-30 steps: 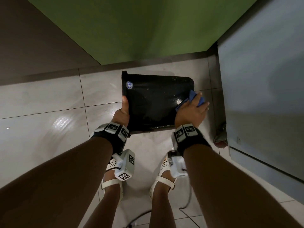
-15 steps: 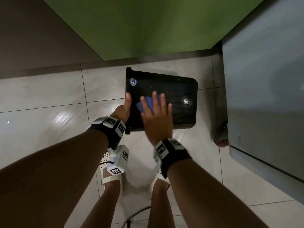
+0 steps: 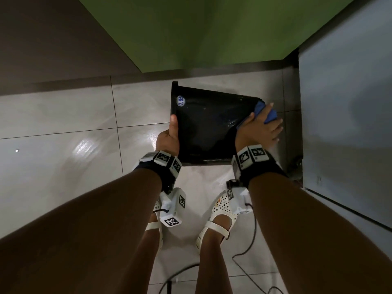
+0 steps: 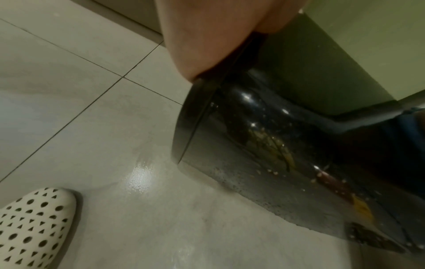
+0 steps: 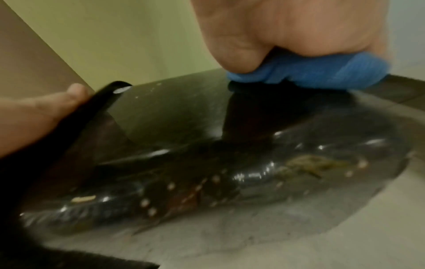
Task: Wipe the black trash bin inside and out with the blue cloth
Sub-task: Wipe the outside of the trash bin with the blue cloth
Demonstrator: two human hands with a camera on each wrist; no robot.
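Note:
The black trash bin (image 3: 207, 128) is held tipped on its side above the tiled floor, with a white price sticker near its rim at the left. My left hand (image 3: 169, 136) grips that rim, thumb on the outside wall. My right hand (image 3: 258, 132) holds the bunched blue cloth (image 3: 268, 115) against the bin's right end, thumb on the upper side and fingers wrapped over the corner. The right wrist view shows the blue cloth (image 5: 310, 72) pressed on the bin (image 5: 184, 163). In the left wrist view the bin (image 4: 264, 145) has crumbs and yellowish dirt on it.
A grey cabinet (image 3: 347, 124) with a caster wheel (image 3: 296, 166) stands close on the right. A green wall (image 3: 191, 32) rises just behind the bin. My feet in white perforated shoes (image 3: 220, 211) stand below it, with black cables (image 3: 244, 255) on the floor.
My right hand slid the cloth from the bin's left-middle side wall across to its right end. The left hand kept its grip on the rim.

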